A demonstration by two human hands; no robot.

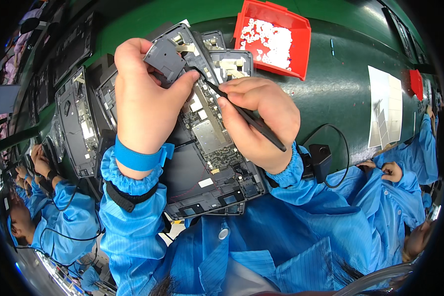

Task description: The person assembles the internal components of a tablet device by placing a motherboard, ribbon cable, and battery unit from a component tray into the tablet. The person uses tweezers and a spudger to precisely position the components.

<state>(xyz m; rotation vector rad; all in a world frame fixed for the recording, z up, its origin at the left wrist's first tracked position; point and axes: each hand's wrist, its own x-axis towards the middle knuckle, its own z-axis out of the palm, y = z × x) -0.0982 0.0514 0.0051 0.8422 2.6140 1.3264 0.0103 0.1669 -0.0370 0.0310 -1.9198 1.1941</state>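
An opened electronic device (190, 167), like a tablet or laptop with its circuit board bare, lies tilted in front of me. My left hand (145, 93) is closed on a grey plate (166, 60) at the device's far end, pinching it between thumb and fingers. My right hand (264, 116) grips slim black tweezers (255, 121), whose tip reaches the board's far edge close to my left thumb. A silver shield (212, 136) covers part of the board below the hands. What lies under the plate is hidden.
A red bin (301, 54) of small white parts stands at the far side of the green bench (330, 84). More opened devices (76, 128) lie to the left. White sheets (385, 106) and a blue pen-like stick (332, 48) are on the right. Co-workers sit on both sides.
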